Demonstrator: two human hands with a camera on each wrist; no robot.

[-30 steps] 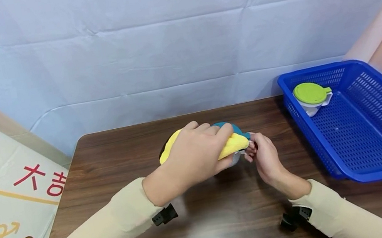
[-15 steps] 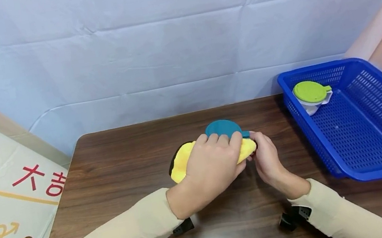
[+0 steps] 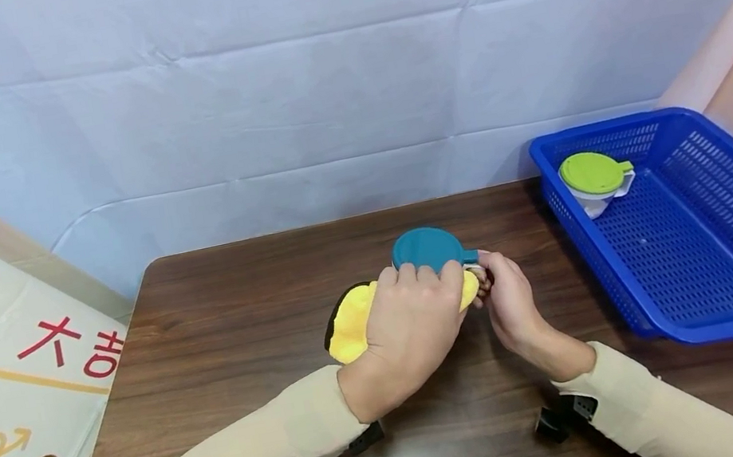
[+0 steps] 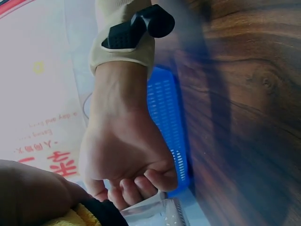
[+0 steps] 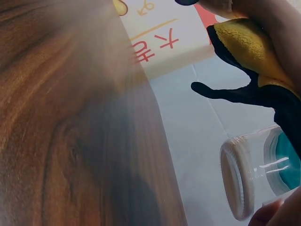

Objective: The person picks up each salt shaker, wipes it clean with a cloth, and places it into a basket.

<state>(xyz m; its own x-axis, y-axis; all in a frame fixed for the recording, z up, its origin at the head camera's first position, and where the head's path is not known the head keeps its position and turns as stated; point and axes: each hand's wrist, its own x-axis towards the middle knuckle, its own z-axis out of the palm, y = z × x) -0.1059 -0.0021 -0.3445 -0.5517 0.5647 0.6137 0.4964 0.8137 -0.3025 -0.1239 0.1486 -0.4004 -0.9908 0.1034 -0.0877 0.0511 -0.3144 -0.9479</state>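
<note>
A clear jar [image 5: 256, 165] with a round teal lid [image 3: 426, 247] is held up off the table, its base facing down. My right hand [image 3: 513, 301] grips it by the handle side, with curled fingers showing in the left wrist view. My left hand [image 3: 412, 326] holds a cloth [image 3: 351, 324], yellow on one face and black on the other, at the near side of the jar just below the lid. In the right wrist view a black flap of the cloth [image 5: 247, 44] hangs loose beside the jar. The left palm and thumb are mostly hidden in the head view.
A blue perforated basket [image 3: 651, 318] stands on the right of the brown wooden table [image 3: 241, 306]. In its far left corner sits a similar jar with a lime-green lid [image 3: 592, 173]. A pale backdrop [image 3: 317, 107] rises behind the table.
My left hand has slid the cloth off the teal lid, rightward and nearer to me, so the lid now shows. The right hand has stayed almost still at the jar's handle.
</note>
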